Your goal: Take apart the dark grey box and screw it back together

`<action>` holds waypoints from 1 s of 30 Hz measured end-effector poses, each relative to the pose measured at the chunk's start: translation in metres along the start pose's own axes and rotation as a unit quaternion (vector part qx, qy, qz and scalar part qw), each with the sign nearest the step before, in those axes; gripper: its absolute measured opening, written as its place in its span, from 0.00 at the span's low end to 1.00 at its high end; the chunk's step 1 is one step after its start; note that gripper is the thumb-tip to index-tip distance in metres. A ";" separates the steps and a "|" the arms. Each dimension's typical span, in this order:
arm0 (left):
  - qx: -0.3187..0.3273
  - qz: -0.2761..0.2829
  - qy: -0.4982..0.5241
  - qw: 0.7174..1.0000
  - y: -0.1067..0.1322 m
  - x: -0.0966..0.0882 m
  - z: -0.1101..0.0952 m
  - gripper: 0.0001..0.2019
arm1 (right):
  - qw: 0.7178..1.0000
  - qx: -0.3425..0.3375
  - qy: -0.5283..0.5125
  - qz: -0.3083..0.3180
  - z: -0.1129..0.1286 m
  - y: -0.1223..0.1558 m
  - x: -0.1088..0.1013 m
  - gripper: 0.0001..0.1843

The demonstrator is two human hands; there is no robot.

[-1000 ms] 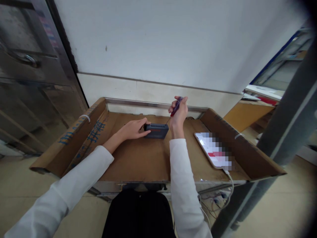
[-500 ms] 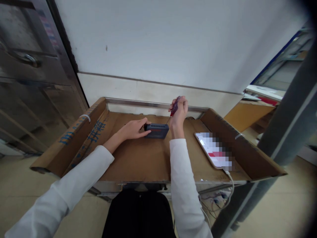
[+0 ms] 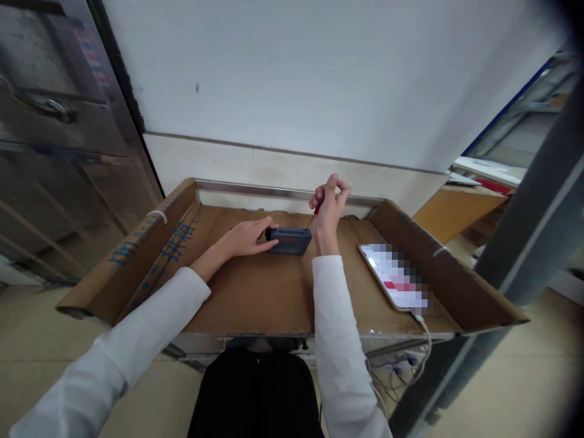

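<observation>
Fingers (image 3: 336, 190) of right hand (image 3: 327, 213) were clamped on screwdriver (image 3: 316, 208), tip at end of black box (image 3: 288, 241) | box was gripped by left hand (image 3: 244, 238) | screw-turning judged; tip to be kept seated

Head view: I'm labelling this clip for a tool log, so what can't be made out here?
Head view, screwdriver: handle mostly hidden inside the right hand; tip too small to show where it meets the dark box.
Head view, dark box: left end covered by the left hand; far side faces away.
Head view, phone: screen blurred out.
</observation>
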State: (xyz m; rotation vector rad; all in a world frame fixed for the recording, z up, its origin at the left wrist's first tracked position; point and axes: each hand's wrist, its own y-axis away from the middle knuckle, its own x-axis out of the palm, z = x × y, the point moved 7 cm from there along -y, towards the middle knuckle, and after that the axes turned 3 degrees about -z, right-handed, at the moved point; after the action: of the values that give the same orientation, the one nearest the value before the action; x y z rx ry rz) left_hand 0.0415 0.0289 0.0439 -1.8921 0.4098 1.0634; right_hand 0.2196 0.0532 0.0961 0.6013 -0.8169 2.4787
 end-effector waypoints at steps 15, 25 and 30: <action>0.000 0.001 0.002 1.000 0.000 0.001 0.001 0.15 | 1.000 0.007 -0.011 0.011 0.000 -0.001 0.001 0.23; -0.017 0.039 0.000 0.999 0.001 0.007 0.003 0.17 | 1.000 -0.013 0.004 0.016 0.001 -0.001 0.000 0.20; -0.019 0.045 -0.001 0.999 0.001 0.008 0.004 0.16 | 1.000 -0.007 -0.014 0.022 0.003 -0.002 -0.002 0.21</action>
State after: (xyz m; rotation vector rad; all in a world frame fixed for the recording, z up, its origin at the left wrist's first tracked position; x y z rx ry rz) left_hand 0.0431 0.0324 0.0363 -1.9201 0.4803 1.1394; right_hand 0.2229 0.0525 0.0982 0.6195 -0.8668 2.5061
